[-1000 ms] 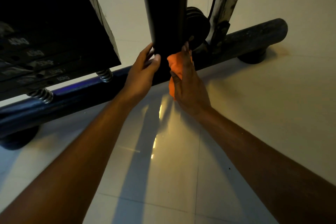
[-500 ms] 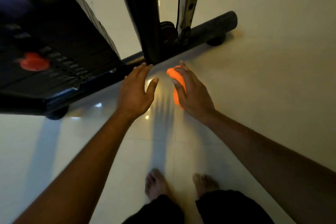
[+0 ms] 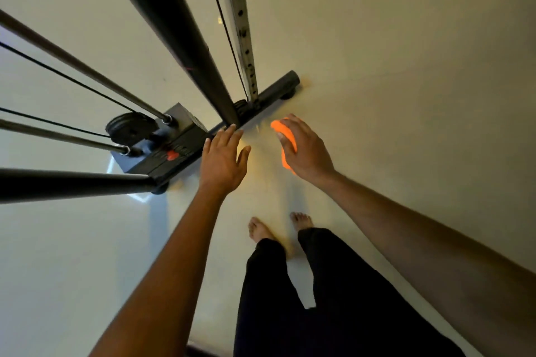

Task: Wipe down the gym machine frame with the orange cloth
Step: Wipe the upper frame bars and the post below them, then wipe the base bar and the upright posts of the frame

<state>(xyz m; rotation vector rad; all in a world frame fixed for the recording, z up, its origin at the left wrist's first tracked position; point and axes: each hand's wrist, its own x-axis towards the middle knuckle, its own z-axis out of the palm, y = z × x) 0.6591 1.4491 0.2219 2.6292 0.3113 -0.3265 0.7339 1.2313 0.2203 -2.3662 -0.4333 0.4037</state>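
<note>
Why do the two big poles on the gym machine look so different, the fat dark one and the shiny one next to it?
The dark pole is thick, smooth and black; the shiny pole is thinner and silver-grey. The shiny pole has a row of holes down it; the dark pole shows none. A thin black cable runs between them, close beside the shiny pole. Both poles run down to the same black base bar on the floor.

No text, number or brand can be read. The weight stack (image 3: pixel 171 151) carries a row of pale marks beside a red tab (image 3: pixel 171 155), too blurred to make out.
</note>
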